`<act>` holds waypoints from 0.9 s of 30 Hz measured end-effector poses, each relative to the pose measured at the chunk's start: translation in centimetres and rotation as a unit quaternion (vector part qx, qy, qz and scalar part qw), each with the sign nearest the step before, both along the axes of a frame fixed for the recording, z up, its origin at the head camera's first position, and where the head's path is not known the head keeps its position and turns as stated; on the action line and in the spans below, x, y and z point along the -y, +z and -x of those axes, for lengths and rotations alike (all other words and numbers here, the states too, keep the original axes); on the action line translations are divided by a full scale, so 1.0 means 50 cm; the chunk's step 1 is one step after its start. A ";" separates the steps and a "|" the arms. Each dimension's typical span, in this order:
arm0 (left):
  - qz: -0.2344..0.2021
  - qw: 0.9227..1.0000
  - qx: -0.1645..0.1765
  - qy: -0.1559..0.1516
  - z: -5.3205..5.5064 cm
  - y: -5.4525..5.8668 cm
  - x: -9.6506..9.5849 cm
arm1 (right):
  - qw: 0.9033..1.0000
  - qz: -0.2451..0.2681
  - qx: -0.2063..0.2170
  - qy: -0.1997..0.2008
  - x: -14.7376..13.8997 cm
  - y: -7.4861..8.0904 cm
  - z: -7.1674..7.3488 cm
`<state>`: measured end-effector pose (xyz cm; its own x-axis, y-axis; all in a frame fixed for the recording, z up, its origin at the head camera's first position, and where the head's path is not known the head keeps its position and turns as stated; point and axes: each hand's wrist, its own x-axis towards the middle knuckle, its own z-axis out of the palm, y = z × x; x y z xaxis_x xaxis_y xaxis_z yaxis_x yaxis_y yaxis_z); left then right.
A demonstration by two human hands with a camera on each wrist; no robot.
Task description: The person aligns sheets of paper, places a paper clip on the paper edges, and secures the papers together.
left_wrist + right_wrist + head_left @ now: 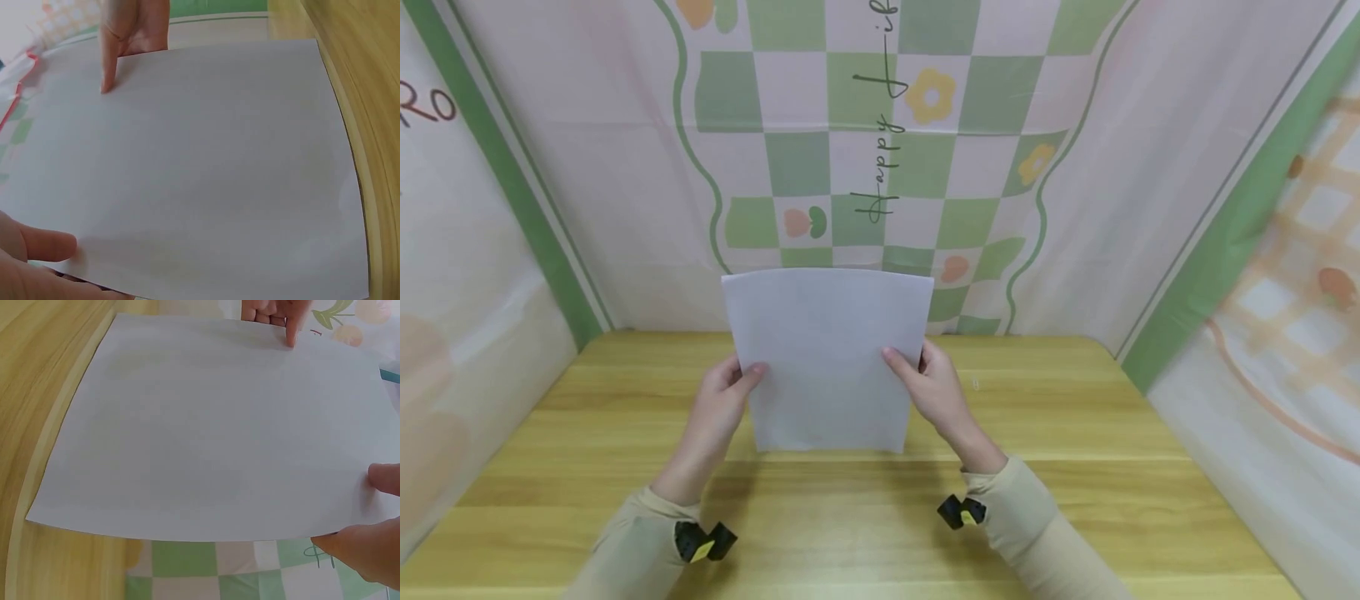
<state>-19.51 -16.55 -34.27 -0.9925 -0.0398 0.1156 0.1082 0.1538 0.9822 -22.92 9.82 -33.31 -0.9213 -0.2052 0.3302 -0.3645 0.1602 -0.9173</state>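
A blank white sheet of paper [829, 358] stands upright over the table, its lower edge close to the wood and its top bowed slightly. My left hand [722, 400] pinches its left edge, thumb on the near face and fingers behind. On the opposite edge my right hand [936, 387] pinches it the same way. In the left wrist view the paper [200, 169] fills most of the picture, with the right hand [134, 28] at its far edge. The right wrist view shows the paper [206, 431] with the left hand [275, 315] across it. The fingers behind the sheet are mostly hidden.
A small pale paper clip-like item [976, 384] lies on the wooden table [1060, 500], right of the right hand. Behind the table hangs a green-and-white checked cloth [861, 167]; printed cloths also hang at both sides. Each sleeve carries a small black wrist device [703, 542].
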 end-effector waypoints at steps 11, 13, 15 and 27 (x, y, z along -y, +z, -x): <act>-0.021 1.000 -0.003 0.008 -0.012 0.016 -0.007 | 1.000 0.004 -0.003 0.002 0.002 0.014 -0.003; -0.022 1.000 0.000 0.009 -0.013 0.016 -0.007 | 1.000 0.004 -0.001 0.003 0.002 0.014 -0.004; -0.023 1.000 0.001 0.011 -0.013 0.017 -0.007 | 1.000 0.002 0.001 0.002 0.002 0.014 -0.003; -0.050 0.998 -0.019 0.029 -0.013 0.042 -0.011 | 1.000 0.008 -0.010 -0.005 0.001 0.040 -0.004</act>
<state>-18.86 -15.99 -32.15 -0.9832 -0.1095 0.1459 0.1397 0.0622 0.9882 -22.71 9.76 -31.33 -0.9166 -0.1897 0.3520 -0.3813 0.1500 -0.9122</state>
